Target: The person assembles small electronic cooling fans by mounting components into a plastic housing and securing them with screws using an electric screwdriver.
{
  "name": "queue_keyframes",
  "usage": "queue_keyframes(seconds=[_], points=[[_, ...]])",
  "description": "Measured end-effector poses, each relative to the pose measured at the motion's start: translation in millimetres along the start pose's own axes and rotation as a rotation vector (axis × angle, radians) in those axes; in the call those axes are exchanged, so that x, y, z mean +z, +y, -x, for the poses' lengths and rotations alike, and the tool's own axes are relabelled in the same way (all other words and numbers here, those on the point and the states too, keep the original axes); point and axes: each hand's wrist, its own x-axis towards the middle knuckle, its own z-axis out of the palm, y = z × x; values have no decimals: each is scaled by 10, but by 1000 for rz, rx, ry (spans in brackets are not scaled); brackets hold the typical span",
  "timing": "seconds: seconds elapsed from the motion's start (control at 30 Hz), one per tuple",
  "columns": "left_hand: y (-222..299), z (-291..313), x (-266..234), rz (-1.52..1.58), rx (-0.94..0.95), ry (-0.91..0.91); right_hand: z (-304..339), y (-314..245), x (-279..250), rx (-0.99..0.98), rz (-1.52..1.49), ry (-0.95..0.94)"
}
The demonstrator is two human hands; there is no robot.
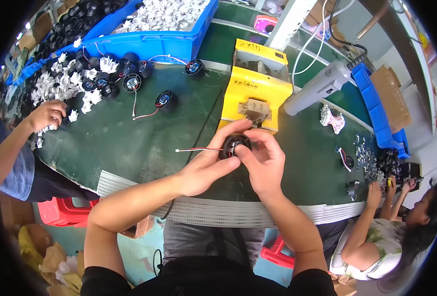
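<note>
On the far left, a co-worker's hand [49, 114] reaches in beside a pile of white plastic parts [56, 86]. Loose black housings [131, 83] lie to the right of the pile, in front of a blue bin [154, 45], some trailing thin wires.

Near the middle, over the green table [115, 143], the person's left hand [208, 165] comes in from the lower left, its elbow bent outward. Its fingers stretch along the far side of a round black part [237, 140] and its thumb lies along the near side, so they hold the part between them. A red-and-white wire [199, 149] sticks out leftward from the part, its small plug hanging free.

The right hand [268, 165] rises from the lower right, fingers curled around the part's right edge, thumb tip pressed on its face; they pinch it too.

The step in hand looks like fitting or seating something in the part by thumb; the next move seems to call for a steady left hold, light pressure and a clear wire.

Just beyond stands a yellow machine [250, 91], close to the fingertips. Further right lies a wire bundle [332, 120].
</note>
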Motion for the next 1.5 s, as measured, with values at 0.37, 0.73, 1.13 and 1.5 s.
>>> queue_keyframes(seconds=[0.37,0.73,1.13,1.5], points=[[-68,-78,-176,-48,-669,88,-631,-169,-646,-416,776,607],[-93,-86,-256,-18,-762,171,-902,-455,53,-309,-66,278],[-136,-83,-255,-4,-755,214,-814,-276,189,-258,189,264],[-136,-100,-254,-23,-739,222,-235,-132,389,-253,-69,219]])
